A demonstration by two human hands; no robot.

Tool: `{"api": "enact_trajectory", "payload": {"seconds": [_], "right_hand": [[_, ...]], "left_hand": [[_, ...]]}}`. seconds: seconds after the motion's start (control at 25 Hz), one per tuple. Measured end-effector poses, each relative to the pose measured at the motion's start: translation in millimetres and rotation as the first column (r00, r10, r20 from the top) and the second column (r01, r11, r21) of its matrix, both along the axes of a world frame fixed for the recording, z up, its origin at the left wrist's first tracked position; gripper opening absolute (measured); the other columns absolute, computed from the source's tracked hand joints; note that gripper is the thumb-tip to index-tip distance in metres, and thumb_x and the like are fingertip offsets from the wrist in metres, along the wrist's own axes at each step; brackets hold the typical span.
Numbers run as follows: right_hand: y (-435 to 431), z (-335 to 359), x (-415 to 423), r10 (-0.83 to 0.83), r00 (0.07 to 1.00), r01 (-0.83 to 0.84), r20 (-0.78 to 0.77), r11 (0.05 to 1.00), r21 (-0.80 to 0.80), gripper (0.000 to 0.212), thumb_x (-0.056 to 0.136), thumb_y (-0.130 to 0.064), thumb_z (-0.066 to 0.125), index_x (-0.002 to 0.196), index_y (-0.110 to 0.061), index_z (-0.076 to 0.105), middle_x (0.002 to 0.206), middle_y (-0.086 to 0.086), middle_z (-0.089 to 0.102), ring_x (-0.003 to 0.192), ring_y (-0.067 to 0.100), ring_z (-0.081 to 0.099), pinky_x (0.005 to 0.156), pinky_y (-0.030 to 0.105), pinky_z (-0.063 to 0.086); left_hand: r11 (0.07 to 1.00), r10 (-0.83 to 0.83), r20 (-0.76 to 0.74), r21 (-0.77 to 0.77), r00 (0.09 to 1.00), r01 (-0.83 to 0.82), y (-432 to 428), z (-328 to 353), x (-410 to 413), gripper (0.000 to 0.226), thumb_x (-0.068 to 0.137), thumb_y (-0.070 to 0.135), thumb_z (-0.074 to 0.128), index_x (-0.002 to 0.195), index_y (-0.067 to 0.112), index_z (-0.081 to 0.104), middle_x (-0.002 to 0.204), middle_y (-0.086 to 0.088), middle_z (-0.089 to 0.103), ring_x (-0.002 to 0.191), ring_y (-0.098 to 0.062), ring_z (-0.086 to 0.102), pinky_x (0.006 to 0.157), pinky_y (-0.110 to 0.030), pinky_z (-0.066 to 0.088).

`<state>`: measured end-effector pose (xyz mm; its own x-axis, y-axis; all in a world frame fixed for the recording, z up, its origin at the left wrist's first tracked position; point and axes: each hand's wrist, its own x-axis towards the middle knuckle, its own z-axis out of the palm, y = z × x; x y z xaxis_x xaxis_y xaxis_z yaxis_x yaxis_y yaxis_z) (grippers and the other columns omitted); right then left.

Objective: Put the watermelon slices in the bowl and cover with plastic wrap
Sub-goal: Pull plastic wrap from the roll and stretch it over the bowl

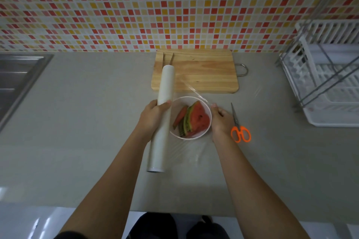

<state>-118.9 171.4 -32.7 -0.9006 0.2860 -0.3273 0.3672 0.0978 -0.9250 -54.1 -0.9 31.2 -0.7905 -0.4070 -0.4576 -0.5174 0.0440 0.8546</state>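
Observation:
A white bowl (206,132) stands mid-counter with several watermelon slices (196,119) inside, red flesh and striped green rind. My left hand (153,115) grips a long white roll of plastic wrap (164,87), held just left of the bowl and pointing away from me. A clear sheet of wrap (196,92) stretches from the roll across the bowl. My right hand (221,119) pinches the sheet's edge at the bowl's right rim.
A wooden cutting board (202,72) lies behind the bowl with a knife (172,58) on its left end. Orange-handled scissors (240,130) rest right of my right hand. A white dish rack (330,75) stands at far right, a steel sink (17,77) at far left.

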Motion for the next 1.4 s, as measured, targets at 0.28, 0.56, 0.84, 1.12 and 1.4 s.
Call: {"api": "enact_trajectory", "payload": {"seconds": [0.28,0.56,0.84,1.12,1.4], "right_hand": [[-1.6,1.3,0.4,0.008,1.0,-0.009,0.007,0.998,0.057,0.04,0.09,-0.034,0.051,0.08,0.002,0.065,0.071,0.01,0.062,0.067,0.019,0.054,0.053,0.024,0.038],[-2.3,0.4,2.4,0.012,1.0,-0.013,0.024,0.999,0.031,0.041,0.091,-0.035,0.049,0.085,0.002,0.066,0.085,0.021,0.068,0.072,0.022,0.057,0.061,0.027,0.041],[-4.6,2.2,-5.4,0.061,0.935,0.036,0.348,0.963,-0.267,0.037,0.09,-0.041,0.048,0.062,-0.02,0.059,0.062,-0.001,0.058,0.051,0.012,0.054,0.04,0.016,0.038],[-13.3,0.4,-9.8,0.093,0.933,0.096,0.348,0.867,-0.489,0.025,0.093,-0.013,0.04,0.069,-0.009,0.047,0.073,0.01,0.045,0.078,0.026,0.044,0.081,0.036,0.038],[-2.0,4.4,-10.0,-0.09,0.996,0.09,-0.004,0.996,0.008,0.023,0.094,-0.012,0.039,0.101,-0.004,0.059,0.105,0.01,0.061,0.102,0.018,0.052,0.076,0.006,0.036]], "left_hand": [[0.956,-0.053,-0.043,-0.289,0.998,0.039,-5.6,-9.4,2.6,0.052,0.089,0.04,0.056,0.135,0.017,0.048,0.12,-0.008,0.059,0.108,-0.029,0.058,0.093,-0.042,0.047],[0.987,-0.058,-0.064,-0.153,0.996,0.048,-16.6,-18.4,6.7,0.041,0.093,0.039,0.05,0.13,0.022,0.055,0.123,-0.005,0.062,0.106,-0.025,0.06,0.096,-0.048,0.048],[0.998,-0.01,-0.103,0.065,0.995,0.017,-23.8,-29.3,12.2,0.04,0.094,0.038,0.05,0.134,0.034,0.048,0.123,0.009,0.059,0.11,-0.02,0.059,0.092,-0.038,0.048],[0.998,-0.028,-0.139,0.054,0.99,0.036,-25.1,-33.2,8.2,0.05,0.091,0.041,0.052,0.14,0.038,0.039,0.13,0.002,0.056,0.112,-0.024,0.06,0.097,-0.054,0.048],[0.999,-0.048,-0.13,0.002,0.99,0.048,-28.7,-37.7,5.9,0.051,0.093,0.041,0.05,0.143,0.039,0.036,0.142,0.003,0.048,0.121,-0.017,0.053,0.106,-0.043,0.042]]}}
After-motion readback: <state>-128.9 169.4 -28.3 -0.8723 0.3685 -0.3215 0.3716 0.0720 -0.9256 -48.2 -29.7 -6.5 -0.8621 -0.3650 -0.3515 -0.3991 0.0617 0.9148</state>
